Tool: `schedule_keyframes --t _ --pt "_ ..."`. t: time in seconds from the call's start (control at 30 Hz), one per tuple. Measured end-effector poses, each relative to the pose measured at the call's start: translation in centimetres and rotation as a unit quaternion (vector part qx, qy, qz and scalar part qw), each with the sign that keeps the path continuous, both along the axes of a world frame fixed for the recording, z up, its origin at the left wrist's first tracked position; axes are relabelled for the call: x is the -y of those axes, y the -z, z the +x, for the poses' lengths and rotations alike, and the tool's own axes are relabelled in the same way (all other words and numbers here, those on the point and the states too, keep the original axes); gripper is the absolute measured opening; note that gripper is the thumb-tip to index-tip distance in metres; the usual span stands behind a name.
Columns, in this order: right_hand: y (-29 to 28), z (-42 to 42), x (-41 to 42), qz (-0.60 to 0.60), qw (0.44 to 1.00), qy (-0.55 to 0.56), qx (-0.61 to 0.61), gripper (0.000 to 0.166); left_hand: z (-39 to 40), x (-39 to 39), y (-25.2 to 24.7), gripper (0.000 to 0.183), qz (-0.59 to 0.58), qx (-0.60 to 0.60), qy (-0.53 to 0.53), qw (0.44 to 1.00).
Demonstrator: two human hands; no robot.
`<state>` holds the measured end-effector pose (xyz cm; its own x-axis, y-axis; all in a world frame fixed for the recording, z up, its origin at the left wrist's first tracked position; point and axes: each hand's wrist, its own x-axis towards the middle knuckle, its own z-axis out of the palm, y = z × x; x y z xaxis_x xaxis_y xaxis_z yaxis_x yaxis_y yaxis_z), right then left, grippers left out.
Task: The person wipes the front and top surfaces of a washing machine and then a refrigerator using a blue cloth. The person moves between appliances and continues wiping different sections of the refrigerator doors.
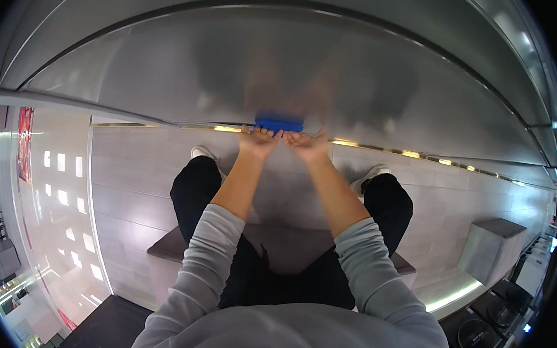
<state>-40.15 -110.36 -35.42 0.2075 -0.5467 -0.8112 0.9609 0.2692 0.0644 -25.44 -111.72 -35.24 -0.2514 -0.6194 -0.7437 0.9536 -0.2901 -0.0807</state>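
Observation:
A small blue rectangular piece (279, 125) sits against the lower edge of a glossy grey panel (228, 67) in front of me. My left hand (260, 143), palm up, has its fingers on the bottom edge of the blue piece. From the other side, my right hand (306, 146) is also turned palm up, with its fingertips at the lower right of the same piece. The two hands nearly meet in the middle. The glossy surface mirrors both arms faintly. What the blue piece is made of, and its far side, cannot be made out.
I sit on a brown-topped bench (287, 246), legs apart on a grey tiled floor (136, 177). A gold-coloured strip (359, 144) runs along the panel's base. A grey box-shaped seat (493, 250) is at right, near turntable-like black equipment (479, 337). A dark surface (104, 329) lies lower left.

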Motion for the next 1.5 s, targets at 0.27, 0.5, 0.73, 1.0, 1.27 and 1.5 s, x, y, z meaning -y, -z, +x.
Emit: schedule_keyframes --t 0.27,0.5,0.73,1.0,1.27,1.5 --pt "4.3 -2.4 0.4 0.023 0.999 0.047 0.001 0.088 -3.6 1.9 2.4 0.072 0.058 0.031 0.040 0.997" --pt "5.6 -6.1 -1.0 0.000 0.997 0.069 -0.017 0.085 -7.2 0.8 1.9 0.073 0.020 0.019 0.073 0.997" --pt "1.1 -6.8 -2.7 -0.089 0.994 0.068 -0.002 0.083 -6.7 -0.3 -1.1 0.077 -0.025 -0.039 0.089 0.995" --pt "-12.3 -6.3 -4.9 -0.181 0.981 0.062 -0.010 0.079 -6.2 -1.8 -10.7 0.074 -0.176 -0.122 0.115 0.970" --pt "-21.6 -6.8 -7.0 -0.409 0.910 0.059 0.019 0.078 -4.7 -4.2 -21.8 0.084 -0.349 -0.172 0.098 0.916" --pt "-28.7 -7.0 -7.3 -0.543 0.838 0.052 -0.009 0.073 -4.8 -4.9 -28.5 0.080 -0.459 -0.169 0.097 0.867"
